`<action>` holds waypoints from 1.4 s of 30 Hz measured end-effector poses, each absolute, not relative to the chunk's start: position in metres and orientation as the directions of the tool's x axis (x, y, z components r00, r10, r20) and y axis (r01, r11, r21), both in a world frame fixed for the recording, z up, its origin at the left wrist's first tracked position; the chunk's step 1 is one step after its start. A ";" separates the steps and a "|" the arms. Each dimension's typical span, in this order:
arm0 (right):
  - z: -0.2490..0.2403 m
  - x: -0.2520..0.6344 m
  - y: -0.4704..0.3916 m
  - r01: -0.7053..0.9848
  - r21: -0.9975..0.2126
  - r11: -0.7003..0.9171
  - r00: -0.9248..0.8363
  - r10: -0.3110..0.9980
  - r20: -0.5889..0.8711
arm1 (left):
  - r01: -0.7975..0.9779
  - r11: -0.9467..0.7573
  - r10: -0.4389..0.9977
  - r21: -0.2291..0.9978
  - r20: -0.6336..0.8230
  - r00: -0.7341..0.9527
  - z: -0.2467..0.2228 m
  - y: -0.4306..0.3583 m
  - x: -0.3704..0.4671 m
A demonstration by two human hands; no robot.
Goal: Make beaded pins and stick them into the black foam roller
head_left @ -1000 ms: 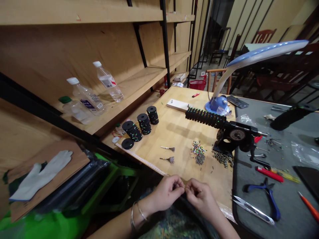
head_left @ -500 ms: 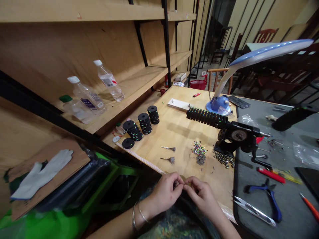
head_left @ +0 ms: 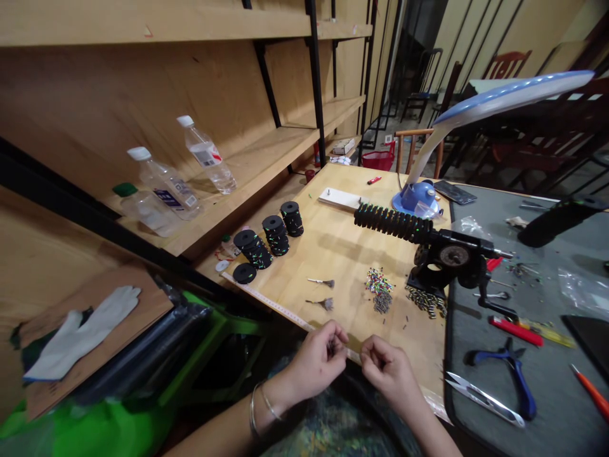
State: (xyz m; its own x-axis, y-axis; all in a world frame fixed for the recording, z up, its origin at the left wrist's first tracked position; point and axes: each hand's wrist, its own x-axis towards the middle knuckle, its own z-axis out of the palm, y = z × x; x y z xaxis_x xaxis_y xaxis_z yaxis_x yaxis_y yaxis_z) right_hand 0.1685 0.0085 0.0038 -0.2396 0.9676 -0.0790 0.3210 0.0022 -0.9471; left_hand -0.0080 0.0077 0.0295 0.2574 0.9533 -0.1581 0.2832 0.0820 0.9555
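My left hand (head_left: 323, 357), with bracelets at the wrist, is closed in a pinch at the table's front edge; what it holds is too small to name. Just right of it, my right hand (head_left: 383, 362) is also pinched, its fingertips a little apart from the left ones. Beyond my hands lie a pile of colourful beads (head_left: 377, 280), a pile of small grey pieces (head_left: 382, 303) and two small brush-like bundles, an upper one (head_left: 328, 283) and a lower one (head_left: 326, 304). Small metallic pieces (head_left: 431, 303) lie beneath a black cranked device (head_left: 454, 257) carrying a ribbed black roll (head_left: 392, 223).
Black spools (head_left: 255, 249) stand at the table's left edge. A blue lamp (head_left: 416, 198) stands behind the device. On the grey mat (head_left: 556, 393) are blue pliers (head_left: 518, 381), tweezers (head_left: 485, 400) and a red knife (head_left: 516, 331). Bottles (head_left: 209, 155) occupy the left shelf.
My hands have moved slightly apart; their fingertips met before and now have a gap between them. The camera view has shifted slightly.
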 end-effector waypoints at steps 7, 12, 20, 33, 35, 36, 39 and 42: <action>0.009 0.172 0.007 0.331 -0.944 -0.009 -0.273 0.956 -0.104 | 0.251 0.087 0.951 0.964 -0.156 0.266 0.027 0.008 -0.006; 0.001 0.174 0.007 0.283 -0.959 -0.032 -0.296 0.948 -0.119 | 0.231 0.089 0.947 0.969 -0.154 0.283 0.035 0.009 -0.008; 0.007 0.181 0.006 0.308 -0.951 0.000 -0.304 0.948 -0.098 | 0.405 -0.012 0.951 0.914 -0.115 0.287 0.047 0.009 -0.008; 0.038 0.162 0.008 0.378 -0.891 0.250 -0.443 0.894 0.063 | 0.520 -0.147 0.939 0.842 -0.047 0.342 0.070 0.004 -0.018; 0.037 0.162 0.007 0.420 -0.850 0.320 -0.449 0.887 0.112 | 0.511 -0.134 0.933 0.849 -0.065 0.353 0.068 0.004 -0.017; 0.036 0.162 0.007 0.438 -0.828 0.349 -0.451 0.883 0.133 | 0.505 -0.126 0.932 0.854 -0.072 0.356 0.067 0.004 -0.017; 0.035 0.163 0.005 0.460 -0.801 0.383 -0.448 0.879 0.163 | 0.482 -0.107 0.934 0.870 -0.079 0.350 0.065 0.004 -0.014; 0.031 0.163 0.003 0.459 -0.800 0.386 -0.431 0.885 0.179 | 0.468 -0.105 0.939 0.878 -0.068 0.338 0.064 0.004 -0.012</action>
